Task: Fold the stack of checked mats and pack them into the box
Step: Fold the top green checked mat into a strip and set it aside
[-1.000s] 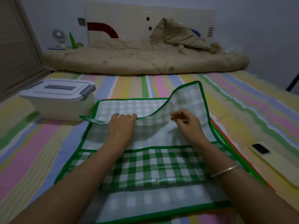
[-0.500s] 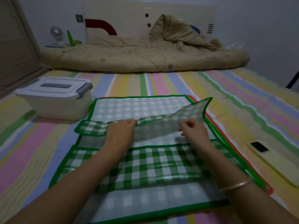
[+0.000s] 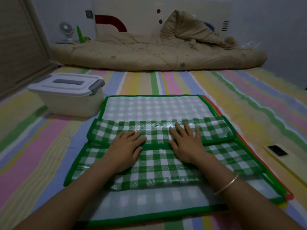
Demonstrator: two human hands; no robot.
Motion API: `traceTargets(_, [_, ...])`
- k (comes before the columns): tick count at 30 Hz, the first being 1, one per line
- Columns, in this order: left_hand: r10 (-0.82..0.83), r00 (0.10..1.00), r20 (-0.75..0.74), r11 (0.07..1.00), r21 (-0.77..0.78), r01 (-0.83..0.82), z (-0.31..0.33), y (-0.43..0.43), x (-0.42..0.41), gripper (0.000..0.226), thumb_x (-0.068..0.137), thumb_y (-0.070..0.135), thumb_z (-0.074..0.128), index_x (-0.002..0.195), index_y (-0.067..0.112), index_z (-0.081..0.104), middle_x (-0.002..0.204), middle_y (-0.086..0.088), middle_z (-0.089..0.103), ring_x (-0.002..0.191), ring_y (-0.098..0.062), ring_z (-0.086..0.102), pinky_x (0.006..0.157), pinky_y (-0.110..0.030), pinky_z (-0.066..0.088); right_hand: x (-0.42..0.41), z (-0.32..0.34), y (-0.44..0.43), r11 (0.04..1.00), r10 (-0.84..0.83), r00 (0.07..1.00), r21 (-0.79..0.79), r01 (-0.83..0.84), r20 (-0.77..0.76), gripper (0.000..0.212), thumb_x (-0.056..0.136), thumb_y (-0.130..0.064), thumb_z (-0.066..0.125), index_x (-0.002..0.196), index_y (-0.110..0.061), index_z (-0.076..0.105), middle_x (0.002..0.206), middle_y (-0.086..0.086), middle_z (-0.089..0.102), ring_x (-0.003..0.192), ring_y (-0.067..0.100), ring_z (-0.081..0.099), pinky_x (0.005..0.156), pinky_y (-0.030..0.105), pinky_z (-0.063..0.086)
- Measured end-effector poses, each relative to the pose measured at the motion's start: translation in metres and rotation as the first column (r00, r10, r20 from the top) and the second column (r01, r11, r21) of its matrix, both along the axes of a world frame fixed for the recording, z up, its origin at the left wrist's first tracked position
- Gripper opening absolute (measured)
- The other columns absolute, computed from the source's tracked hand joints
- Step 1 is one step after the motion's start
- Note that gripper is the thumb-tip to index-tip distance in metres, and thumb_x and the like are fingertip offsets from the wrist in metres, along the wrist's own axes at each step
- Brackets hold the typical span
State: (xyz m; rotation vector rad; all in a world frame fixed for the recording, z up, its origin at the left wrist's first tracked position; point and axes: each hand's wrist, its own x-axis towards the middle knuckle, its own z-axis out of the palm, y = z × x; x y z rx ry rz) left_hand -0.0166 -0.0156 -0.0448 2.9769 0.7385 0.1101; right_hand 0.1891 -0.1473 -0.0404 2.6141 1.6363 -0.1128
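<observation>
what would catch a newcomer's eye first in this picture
The left hand and right hand press flat on a half-folded green checked mat at centre. A lidded white box sits just left of it; a rumpled beige quilt lies along the far wall.

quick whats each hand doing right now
left hand: open, pressing flat on the green checked mat
right hand: open, pressing flat on the same mat

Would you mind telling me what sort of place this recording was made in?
Probably a bedroom: a rumpled beige quilt lies against a headboard on a striped mat, beside a small fan.
</observation>
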Motion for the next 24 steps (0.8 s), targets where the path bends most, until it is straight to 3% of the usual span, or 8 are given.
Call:
traceTargets(3, [0.052, 0.995, -0.090, 0.998, 0.022, -0.050, -0.007, 0.007, -0.006, 0.089, 0.072, 0.068, -0.018, 0.152, 0.043, 0.010, 0.163, 0.003, -0.001, 0.151, -0.019, -0.005, 0.117, -0.057, -0.012, 0.009, -0.003, 0.000, 1.000, -0.006, 0.998, -0.001, 0.006, -0.061, 0.059, 0.101, -0.054, 0.015, 0.154, -0.035, -0.002, 0.162, -0.004, -0.012, 0.148, 0.024, -0.018, 0.114, 0.060, -0.015])
traceTargets(6, [0.057, 0.994, -0.094, 0.998, -0.025, -0.060, -0.014, 0.009, -0.011, 0.094, 0.067, 0.077, -0.026, 0.152, 0.047, 0.004, 0.164, 0.003, -0.004, 0.150, -0.016, -0.008, 0.117, -0.058, -0.009, 0.014, -0.004, 0.000, 1.000, 0.006, 0.996, 0.003, -0.006, -0.085, 0.060, 0.100, -0.057, 0.017, 0.154, -0.038, -0.002, 0.162, -0.008, -0.013, 0.148, 0.020, -0.017, 0.113, 0.061, -0.014])
traceTargets(10, [0.052, 0.998, -0.022, 0.998, -0.015, -0.053, -0.018, 0.007, -0.012, 0.077, 0.081, 0.063, -0.008, 0.152, 0.044, 0.012, 0.163, 0.002, 0.007, 0.151, -0.018, 0.003, 0.119, -0.054, 0.002, 0.017, -0.013, -0.001, 1.000, 0.008, 0.992, 0.023, -0.005, -0.124, 0.060, 0.100, -0.057, 0.017, 0.154, -0.039, 0.000, 0.162, -0.009, -0.012, 0.148, 0.017, -0.016, 0.114, 0.060, -0.015])
traceTargets(15, [0.043, 0.996, 0.080, 0.999, -0.026, -0.041, -0.021, 0.006, -0.014, 0.069, 0.089, 0.061, 0.005, 0.149, 0.039, 0.031, 0.159, 0.001, 0.027, 0.147, -0.019, 0.021, 0.120, -0.048, 0.014, 0.018, -0.019, -0.002, 0.998, 0.006, 0.992, 0.062, 0.002, -0.130, 0.059, 0.100, -0.058, 0.016, 0.154, -0.039, 0.002, 0.162, -0.010, -0.009, 0.148, 0.015, -0.015, 0.113, 0.059, -0.016])
traceTargets(18, [0.140, 0.977, 0.160, 0.990, -0.054, -0.133, -0.010, 0.009, 0.000, 0.060, 0.095, 0.057, 0.016, 0.136, 0.034, 0.052, 0.143, 0.003, 0.050, 0.130, -0.015, 0.043, 0.111, -0.045, 0.033, 0.018, -0.022, -0.002, 0.998, 0.007, 0.989, 0.056, 0.001, -0.147, 0.059, 0.100, -0.058, 0.015, 0.154, -0.039, 0.001, 0.162, -0.010, -0.011, 0.148, 0.015, -0.017, 0.113, 0.060, -0.017])
traceTargets(20, [0.189, 0.955, 0.229, 0.982, -0.018, -0.190, -0.002, 0.016, 0.020, 0.048, 0.100, 0.048, 0.027, 0.132, 0.026, 0.055, 0.136, 0.000, 0.054, 0.122, -0.017, 0.046, 0.106, -0.043, 0.036, 0.018, -0.022, -0.002, 0.999, 0.009, 0.988, 0.046, -0.002, -0.151, 0.059, 0.100, -0.057, 0.015, 0.154, -0.039, 0.000, 0.162, -0.010, -0.011, 0.148, 0.016, -0.018, 0.112, 0.060, -0.018])
traceTargets(22, [0.154, 0.967, 0.203, 0.984, 0.054, -0.168, -0.001, 0.020, 0.041, 0.055, 0.099, 0.048, 0.024, 0.146, 0.024, 0.040, 0.154, -0.004, 0.035, 0.140, -0.022, 0.030, 0.115, -0.048, 0.023, 0.018, -0.023, -0.002, 0.999, 0.009, 0.989, 0.036, -0.004, -0.147, 0.058, 0.100, -0.056, 0.015, 0.154, -0.038, 0.000, 0.162, -0.010, -0.012, 0.148, 0.016, -0.018, 0.112, 0.060, -0.018])
traceTargets(24, [0.128, 0.990, 0.060, 0.988, 0.081, -0.132, -0.011, 0.023, 0.055, 0.062, 0.098, 0.053, 0.013, 0.156, 0.030, 0.010, 0.164, -0.001, 0.000, 0.151, -0.022, -0.003, 0.119, -0.057, -0.001, 0.018, -0.024, -0.002, 0.999, 0.007, 0.991, 0.032, -0.003, -0.134, 0.059, 0.100, -0.057, 0.015, 0.154, -0.038, 0.000, 0.162, -0.010, -0.012, 0.148, 0.016, -0.018, 0.112, 0.060, -0.018])
